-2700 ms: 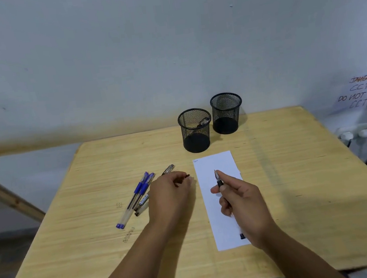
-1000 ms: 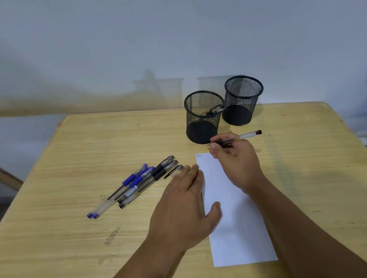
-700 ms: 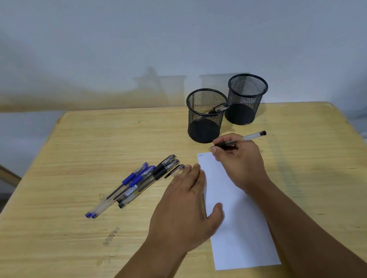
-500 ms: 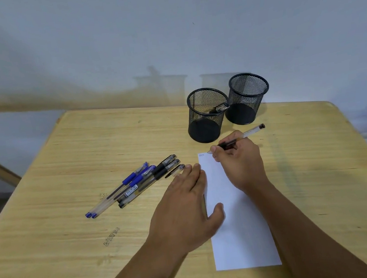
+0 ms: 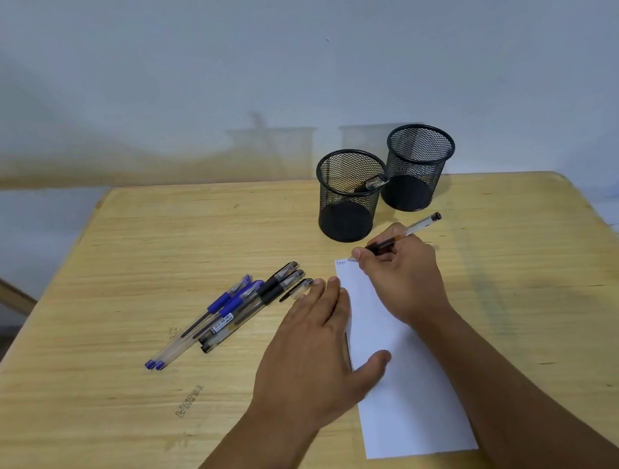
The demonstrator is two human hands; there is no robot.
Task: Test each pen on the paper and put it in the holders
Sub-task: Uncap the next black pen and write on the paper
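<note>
1. We are pinching a slim clear-barrelled black pen (image 5: 398, 241) between thumb and fingers of our right hand (image 5: 403, 281), its tip touching the far left corner of the white paper strip (image 5: 406, 398), just beside a few small marks.
2. We are pressing our left hand (image 5: 315, 354) flat, fingers together and thumb spread, on the paper's left edge to keep it from sliding on the light wooden table (image 5: 129, 431).
3. We judge the pen light, stiff and smooth, so we are gripping it low, on the dark grip section near the tip.
4. Its long axis is running from the tip at lower left up to the capped end at far right, tilted low over the table.
5. The 2 black mesh holders (image 5: 351, 205) are standing just beyond; the left 1 is already holding 1 pen.
6. About 5 untested blue and black pens (image 5: 232, 314) are lying near our left fingertips.
</note>
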